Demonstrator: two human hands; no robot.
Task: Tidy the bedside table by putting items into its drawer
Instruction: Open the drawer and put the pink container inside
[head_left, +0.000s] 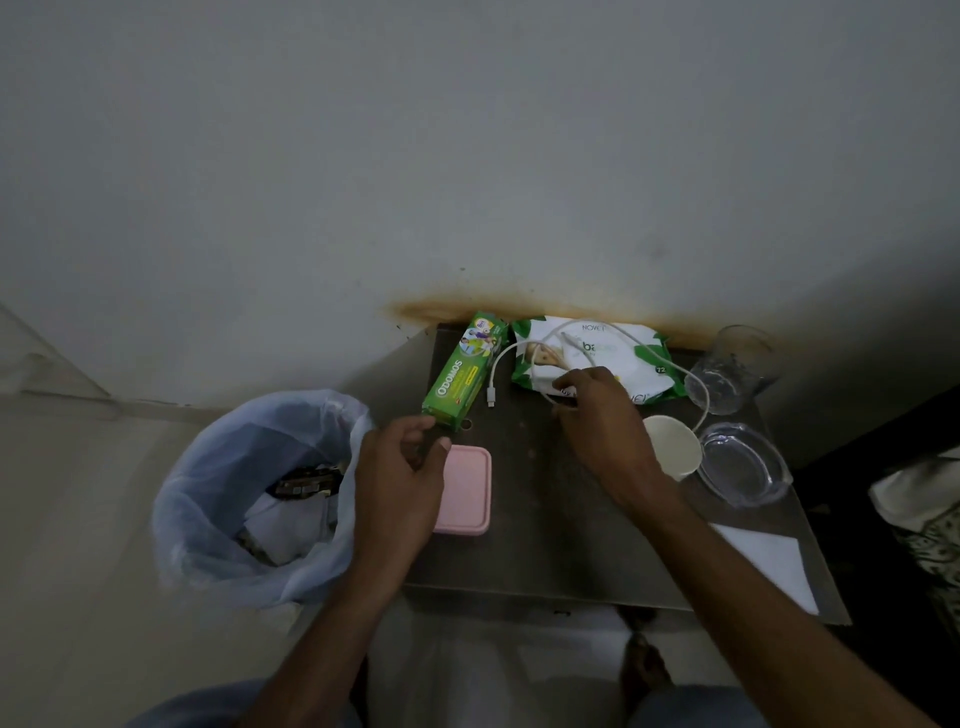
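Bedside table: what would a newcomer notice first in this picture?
Probably the bright green box at the table's back left, beside a white wipes pack with a white cable looped over it. The right hand reaches to that cable, while the left hand hovers by a pink box. Left of the table, a bin with a pale blue liner stands out.

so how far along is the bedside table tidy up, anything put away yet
Nothing looks put away: no open drawer shows. In hand: the right hand is at the white cable lying over the wipes pack; the left hand hovers open by the pink box. Left on the table: green Odomos carton, paper cup, glass tumbler, glass dish, white paper.
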